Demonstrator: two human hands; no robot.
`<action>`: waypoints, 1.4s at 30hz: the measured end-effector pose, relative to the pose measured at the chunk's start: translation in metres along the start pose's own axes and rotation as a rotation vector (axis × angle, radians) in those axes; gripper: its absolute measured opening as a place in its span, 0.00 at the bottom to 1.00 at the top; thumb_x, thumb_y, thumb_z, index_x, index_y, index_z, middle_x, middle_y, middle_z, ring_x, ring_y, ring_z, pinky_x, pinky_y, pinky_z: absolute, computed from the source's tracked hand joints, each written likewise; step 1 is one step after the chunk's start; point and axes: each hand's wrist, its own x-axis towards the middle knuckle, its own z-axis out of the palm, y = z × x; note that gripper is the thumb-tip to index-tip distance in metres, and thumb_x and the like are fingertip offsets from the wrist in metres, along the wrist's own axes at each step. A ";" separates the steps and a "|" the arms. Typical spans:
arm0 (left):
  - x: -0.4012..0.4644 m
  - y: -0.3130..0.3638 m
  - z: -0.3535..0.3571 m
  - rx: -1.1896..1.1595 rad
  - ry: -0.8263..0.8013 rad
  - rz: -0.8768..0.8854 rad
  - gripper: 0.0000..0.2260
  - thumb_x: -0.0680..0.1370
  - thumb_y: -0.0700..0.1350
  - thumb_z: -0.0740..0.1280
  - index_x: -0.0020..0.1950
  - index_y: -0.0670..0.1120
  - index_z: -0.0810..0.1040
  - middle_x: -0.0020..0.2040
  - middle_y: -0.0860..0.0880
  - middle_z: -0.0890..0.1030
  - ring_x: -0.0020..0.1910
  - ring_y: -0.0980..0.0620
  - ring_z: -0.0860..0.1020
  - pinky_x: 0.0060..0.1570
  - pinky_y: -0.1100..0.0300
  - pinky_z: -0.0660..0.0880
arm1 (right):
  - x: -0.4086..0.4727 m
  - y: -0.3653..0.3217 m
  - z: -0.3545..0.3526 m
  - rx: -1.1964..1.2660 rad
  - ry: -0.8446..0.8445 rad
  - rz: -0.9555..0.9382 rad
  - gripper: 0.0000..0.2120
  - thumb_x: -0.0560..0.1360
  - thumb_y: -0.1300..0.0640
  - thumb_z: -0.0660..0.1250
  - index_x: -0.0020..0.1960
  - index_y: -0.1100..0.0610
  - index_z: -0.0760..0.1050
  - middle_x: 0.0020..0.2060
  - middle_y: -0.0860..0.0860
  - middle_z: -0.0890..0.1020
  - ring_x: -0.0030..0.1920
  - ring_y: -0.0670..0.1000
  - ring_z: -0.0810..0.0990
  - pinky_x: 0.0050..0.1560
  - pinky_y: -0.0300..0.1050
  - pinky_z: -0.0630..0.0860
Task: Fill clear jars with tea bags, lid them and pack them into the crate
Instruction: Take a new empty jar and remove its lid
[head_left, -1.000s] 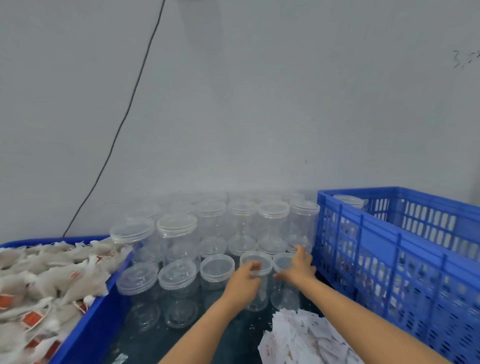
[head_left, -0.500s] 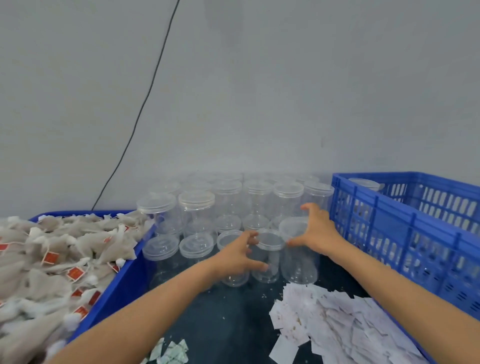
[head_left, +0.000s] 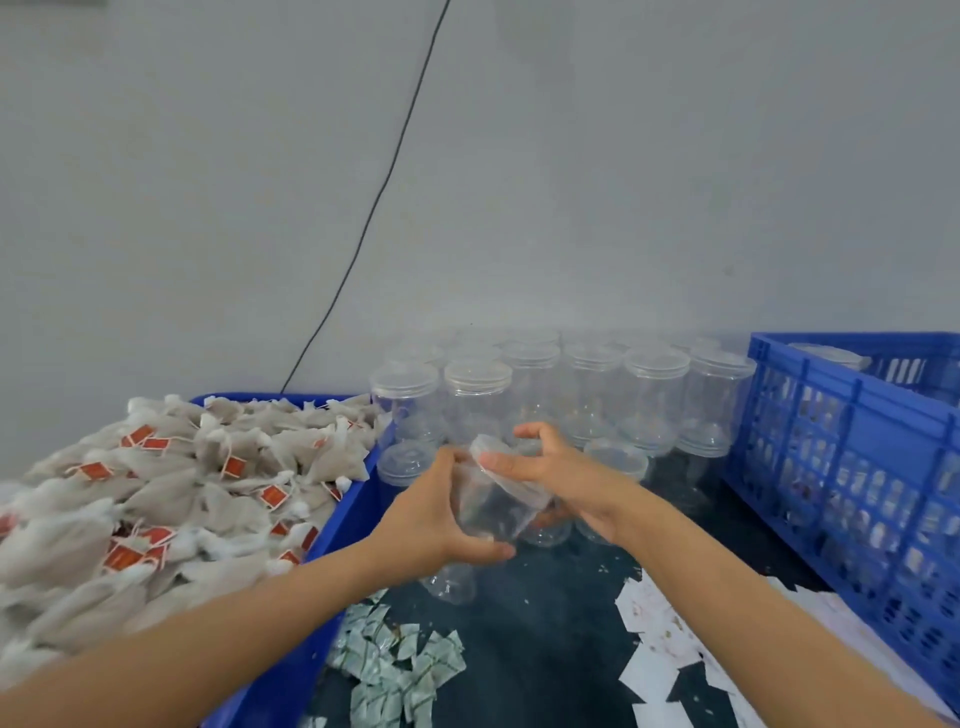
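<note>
My left hand (head_left: 434, 512) grips the body of an empty clear jar (head_left: 488, 512), tilted above the dark table. My right hand (head_left: 550, 470) has fingers and thumb curled round the jar's clear lid (head_left: 496, 467) at its top. Behind them stand several lidded clear jars (head_left: 654, 397) in rows against the wall. A heap of tea bags (head_left: 171, 499) with red tags fills a blue bin (head_left: 332, 525) on the left. The blue slatted crate (head_left: 852, 457) stands on the right, with one lidded jar (head_left: 826, 356) showing at its far end.
White paper slips (head_left: 670, 644) lie on the dark table at front right, and small greenish packets (head_left: 400, 670) at front centre. A black cable (head_left: 374, 208) runs down the grey wall behind.
Both hands have drawn back from the jar rows toward me. The left hand has lifted one jar off the table and tilted it, and the right hand has moved onto its lid.
</note>
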 end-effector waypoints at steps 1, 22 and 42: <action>-0.003 -0.004 0.002 0.098 0.029 0.018 0.36 0.62 0.55 0.80 0.63 0.55 0.64 0.53 0.56 0.78 0.47 0.59 0.79 0.48 0.60 0.78 | 0.005 0.003 0.011 -0.048 0.015 0.035 0.34 0.71 0.36 0.67 0.70 0.47 0.58 0.61 0.49 0.72 0.55 0.51 0.76 0.39 0.41 0.75; 0.016 -0.063 0.007 -0.065 -0.126 -0.066 0.37 0.60 0.52 0.81 0.65 0.59 0.68 0.56 0.59 0.81 0.56 0.60 0.79 0.58 0.59 0.77 | 0.050 0.061 0.044 -0.224 0.206 -0.449 0.22 0.71 0.34 0.59 0.60 0.40 0.76 0.52 0.44 0.77 0.55 0.44 0.78 0.60 0.48 0.74; 0.012 -0.063 0.010 0.255 0.057 0.118 0.40 0.60 0.61 0.77 0.65 0.62 0.58 0.53 0.64 0.76 0.49 0.63 0.77 0.48 0.66 0.76 | 0.036 0.063 0.016 -0.373 0.022 -0.363 0.28 0.71 0.36 0.65 0.68 0.40 0.60 0.65 0.41 0.67 0.64 0.42 0.69 0.64 0.43 0.70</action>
